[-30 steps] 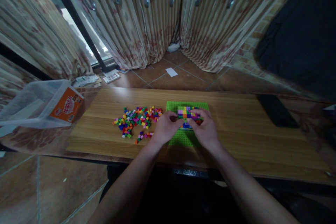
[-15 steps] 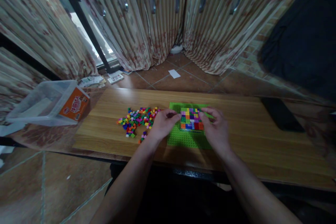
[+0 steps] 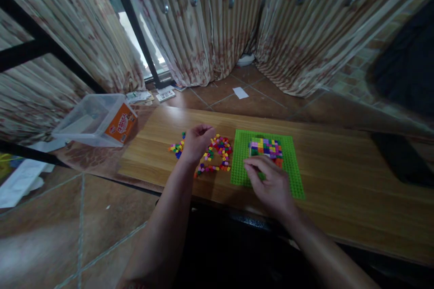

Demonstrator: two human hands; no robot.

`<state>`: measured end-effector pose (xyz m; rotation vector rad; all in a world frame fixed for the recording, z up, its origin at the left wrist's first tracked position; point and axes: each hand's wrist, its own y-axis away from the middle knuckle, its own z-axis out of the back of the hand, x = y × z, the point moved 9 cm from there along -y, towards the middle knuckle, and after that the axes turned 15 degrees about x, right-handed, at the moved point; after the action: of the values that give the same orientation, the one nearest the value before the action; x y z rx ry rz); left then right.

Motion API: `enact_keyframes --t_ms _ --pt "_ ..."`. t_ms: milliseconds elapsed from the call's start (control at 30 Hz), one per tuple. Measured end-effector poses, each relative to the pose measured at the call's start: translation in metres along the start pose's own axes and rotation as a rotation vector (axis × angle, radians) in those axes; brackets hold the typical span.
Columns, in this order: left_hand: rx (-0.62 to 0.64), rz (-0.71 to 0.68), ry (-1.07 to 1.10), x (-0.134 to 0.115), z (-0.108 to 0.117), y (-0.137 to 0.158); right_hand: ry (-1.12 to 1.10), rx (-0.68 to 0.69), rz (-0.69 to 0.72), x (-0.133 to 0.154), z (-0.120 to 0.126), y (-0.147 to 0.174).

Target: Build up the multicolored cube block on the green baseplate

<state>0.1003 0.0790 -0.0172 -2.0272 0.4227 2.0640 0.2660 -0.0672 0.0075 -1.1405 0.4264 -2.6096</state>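
A bright green studded baseplate (image 3: 294,167) lies on the wooden table. On it stands a flat block of many-coloured toy bricks (image 3: 266,146). My right hand (image 3: 271,185) is over the near left part of the plate, covering the block's near edge; thumb and fingertips are pinched, and anything between them is too small to see. Left of the plate, loose toy bricks (image 3: 222,144) are spread in a broken ring. My left hand (image 3: 195,143) hovers above them with its fingers drawn together, hiding some of the bricks. What it may hold does not show.
A clear plastic bin (image 3: 91,119) with an orange label stands beyond the table's left end. A dark phone-like slab (image 3: 403,158) lies on the table (image 3: 339,180) at the right. Papers (image 3: 165,95) lie on the floor before the curtains (image 3: 210,31).
The view has swung left. My left hand has left the brick block and moved over the loose bricks. My right hand has shifted from the block's right side to its near left edge.
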Motion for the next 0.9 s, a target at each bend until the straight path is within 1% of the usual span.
enact_keyframes --t_ms 100,233,300,367,467,600,767,900 --pt "-0.01 -0.006 0.013 0.001 0.006 -0.001 0.042 0.112 -0.013 -0.002 -0.023 -0.002" --pt "-0.02 0.001 -0.034 0.004 0.016 -0.003 0.136 0.21 -0.083 -0.01 -0.041 -0.005" --pt "0.001 0.01 -0.088 0.005 0.018 -0.003 0.191 0.257 -0.119 -0.011 -0.048 -0.004" --pt "0.059 0.008 -0.171 0.006 0.017 -0.004 0.25 0.29 -0.168 -0.014 -0.054 -0.002" --pt "0.151 -0.022 -0.334 0.002 0.01 -0.003 0.313 0.317 -0.242 -0.017 -0.061 0.0" --pt "0.195 -0.05 -0.487 -0.003 0.003 0.0 0.348 0.346 -0.286 -0.018 -0.067 -0.003" --pt "0.187 -0.053 -0.516 -0.004 0.003 0.0 0.349 0.362 -0.301 -0.017 -0.072 -0.008" --pt "0.193 -0.061 -0.492 0.0 0.004 -0.002 0.304 0.326 -0.272 -0.015 -0.072 -0.009"
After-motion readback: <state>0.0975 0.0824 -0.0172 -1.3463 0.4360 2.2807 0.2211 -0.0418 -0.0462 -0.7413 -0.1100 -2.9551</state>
